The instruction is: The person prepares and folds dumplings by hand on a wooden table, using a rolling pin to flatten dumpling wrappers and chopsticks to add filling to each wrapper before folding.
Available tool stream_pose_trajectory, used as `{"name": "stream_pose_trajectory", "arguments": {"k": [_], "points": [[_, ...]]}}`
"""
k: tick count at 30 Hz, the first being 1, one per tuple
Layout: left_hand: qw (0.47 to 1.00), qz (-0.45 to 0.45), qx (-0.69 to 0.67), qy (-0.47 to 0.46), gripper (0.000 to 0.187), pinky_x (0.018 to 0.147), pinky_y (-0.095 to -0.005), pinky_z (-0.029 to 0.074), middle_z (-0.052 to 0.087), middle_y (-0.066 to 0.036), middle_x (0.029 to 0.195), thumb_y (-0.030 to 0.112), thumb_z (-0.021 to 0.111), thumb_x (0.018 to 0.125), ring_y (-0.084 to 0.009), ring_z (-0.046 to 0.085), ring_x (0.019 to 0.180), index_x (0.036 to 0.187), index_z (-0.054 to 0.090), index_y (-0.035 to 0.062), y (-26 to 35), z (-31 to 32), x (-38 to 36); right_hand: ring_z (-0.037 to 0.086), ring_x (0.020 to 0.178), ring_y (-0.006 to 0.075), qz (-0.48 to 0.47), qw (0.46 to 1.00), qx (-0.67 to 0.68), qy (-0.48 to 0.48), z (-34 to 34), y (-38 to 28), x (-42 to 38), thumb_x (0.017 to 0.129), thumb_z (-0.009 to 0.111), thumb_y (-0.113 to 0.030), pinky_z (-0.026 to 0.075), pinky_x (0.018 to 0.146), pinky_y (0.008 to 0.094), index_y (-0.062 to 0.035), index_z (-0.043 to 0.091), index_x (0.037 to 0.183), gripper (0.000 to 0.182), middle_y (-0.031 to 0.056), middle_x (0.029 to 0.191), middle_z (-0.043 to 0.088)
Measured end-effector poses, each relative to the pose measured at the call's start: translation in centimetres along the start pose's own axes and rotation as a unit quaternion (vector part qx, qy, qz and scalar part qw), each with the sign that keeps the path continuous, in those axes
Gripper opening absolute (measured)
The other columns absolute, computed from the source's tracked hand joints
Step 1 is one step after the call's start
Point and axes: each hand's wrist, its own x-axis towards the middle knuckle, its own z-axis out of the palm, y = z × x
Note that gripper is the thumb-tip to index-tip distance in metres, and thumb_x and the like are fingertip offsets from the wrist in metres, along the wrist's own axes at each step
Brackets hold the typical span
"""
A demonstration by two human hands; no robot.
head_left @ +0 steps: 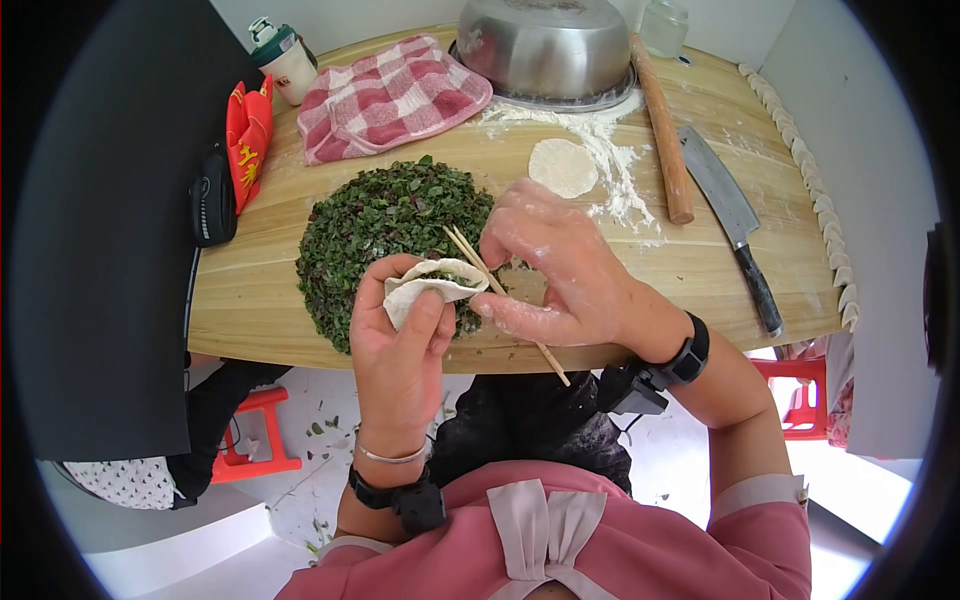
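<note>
My left hand [405, 340] holds a round dough wrapper [436, 286] folded partly over, with chopped green filling showing in its opening. Just right of it is my floury right hand [545, 265], its thumb and fingertips apart, the thumb by the wrapper's right end. A pair of chopsticks [466, 246] slants beneath this thumb, one end over the greens and the other past the table's front edge; no grip on them shows. Behind my left hand lies a large heap of chopped greens [375, 215]. A flat dough round [562, 168] rests beyond my right hand.
Wooden table [240, 300] holds a checked cloth [390, 95], metal basin [540, 50], rolling pin [662, 135], cleaver [722, 190], spilled flour [615, 160], glass jar [663, 28], bottle [290, 70] and red packet [247, 140]. Folded dumplings [826, 215] line the right edge.
</note>
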Motion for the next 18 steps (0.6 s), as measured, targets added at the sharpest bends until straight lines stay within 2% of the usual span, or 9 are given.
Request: {"name": "stream_pose_trajectory", "arguments": {"k": [2, 5, 11, 18], "points": [[1.000, -0.005, -0.004, -0.005, 0.030, 0.053, -0.0183, 0.035, 0.057, -0.006, 0.096, 0.002, 0.056, 0.090, -0.0068, 0.045, 0.067, 0.118, 0.045, 0.0035, 0.1, -0.2, 0.0, 0.046, 0.070, 0.0302, -0.027, 0.999, 0.045, -0.012, 0.5, 0.4, -0.1, 0.074, 0.069, -0.023, 0.037, 0.063, 0.0388, -0.0046, 0.052, 0.080, 0.026, 0.0098, 0.072, 0.049], [1.000, -0.002, 0.002, -0.030, 0.029, 0.053, -0.0183, 0.035, 0.057, -0.006, 0.095, 0.001, 0.055, 0.091, -0.0068, 0.045, 0.066, 0.118, 0.045, 0.0032, 0.0, -0.4, 0.0, 0.045, 0.068, 0.0301, -0.035, 0.998, 0.045, -0.014, 0.7, 0.2, -0.2, 0.078, 0.067, -0.023, 0.036, 0.063, 0.0396, -0.0053, 0.052, 0.079, 0.023, 0.0092, 0.071, 0.048], [1.000, -0.010, 0.004, -0.024, 0.028, 0.054, -0.0194, 0.035, 0.057, -0.006, 0.093, 0.000, 0.055, 0.091, -0.0069, 0.043, 0.064, 0.117, 0.046, 0.0025, 0.0, -0.2, 0.0, 0.046, 0.070, 0.0321, -0.054, 0.998, 0.033, -0.022, 0.9, 0.2, -0.3, 0.082, 0.063, -0.016, 0.036, 0.063, 0.0411, -0.0047, 0.052, 0.080, 0.016, 0.0113, 0.073, 0.047], [1.000, -0.013, 0.014, -0.019, 0.028, 0.053, -0.0198, 0.034, 0.056, -0.005, 0.093, -0.001, 0.055, 0.090, -0.0069, 0.042, 0.064, 0.116, 0.046, 0.0018, 0.0, -0.1, 0.2, 0.046, 0.071, 0.0341, -0.063, 0.997, 0.048, -0.005, 1.6, 0.2, -0.4, 0.081, 0.063, -0.009, 0.038, 0.064, 0.0419, -0.0021, 0.052, 0.084, 0.012, 0.0138, 0.075, 0.047]]}}
